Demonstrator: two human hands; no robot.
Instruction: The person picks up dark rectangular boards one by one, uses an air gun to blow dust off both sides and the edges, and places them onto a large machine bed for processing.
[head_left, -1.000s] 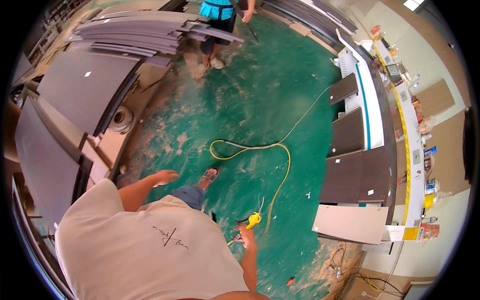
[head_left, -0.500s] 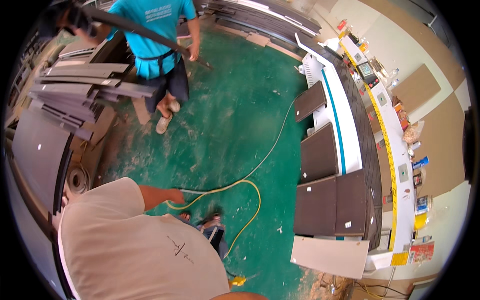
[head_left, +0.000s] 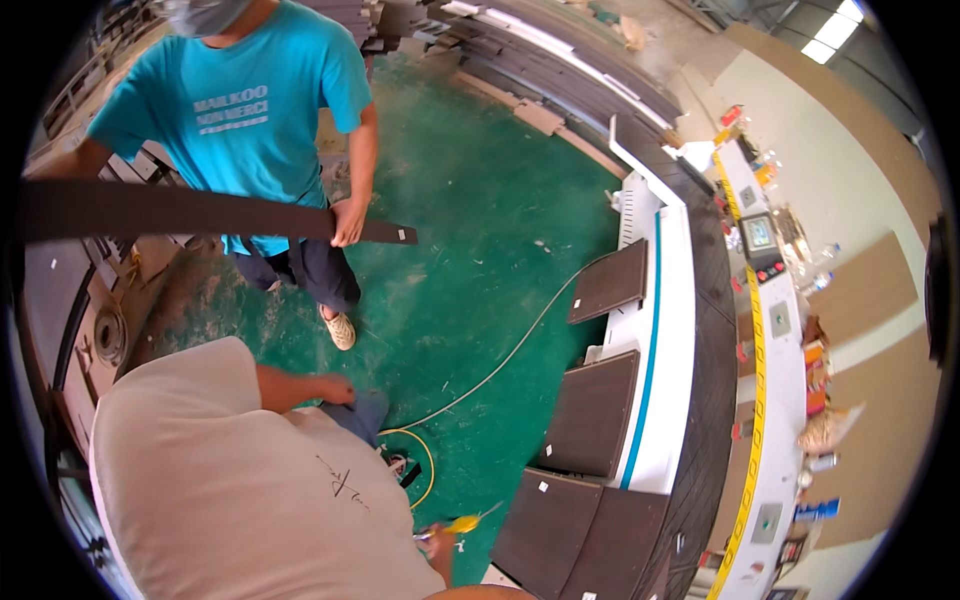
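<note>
My left hand point(head_left: 336, 389) hangs in front of my jeans, its fingers curled closed, with nothing showing in them. Low in the view, my right hand point(head_left: 438, 550) is closed around a yellow air blow gun point(head_left: 462, 524). The gun's thin metal nozzle points right, toward the dark panels. A yellow hose point(head_left: 431, 462) loops beside my legs and joins a grey hose point(head_left: 520, 352) running across the floor to the machine.
Ahead on the left, a person in a turquoise shirt point(head_left: 265, 120) carries a long dark board point(head_left: 180, 212) across my front. On the right stands a long white machine point(head_left: 672, 300) with dark brown panels point(head_left: 592, 415) along its side. Boards point(head_left: 520, 60) are stacked at the back.
The person with the board has come closer, and the board now lies level across the view. My view has moved toward the machine. My right hand with the blow gun has come into sight.
</note>
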